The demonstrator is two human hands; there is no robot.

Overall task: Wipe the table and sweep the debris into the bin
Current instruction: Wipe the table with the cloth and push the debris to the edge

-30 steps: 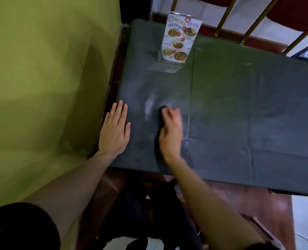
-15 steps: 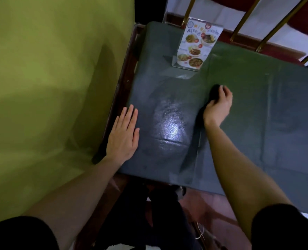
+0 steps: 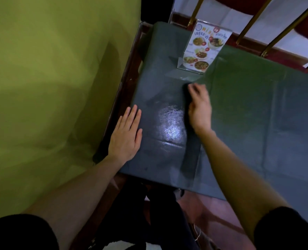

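Right hand grips dark cloth just before menu stand; left hand lies flat on table. Risk: forward stroke topples stand.

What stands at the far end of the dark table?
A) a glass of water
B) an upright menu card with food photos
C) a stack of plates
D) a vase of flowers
B: an upright menu card in a clear holder stands on the table.
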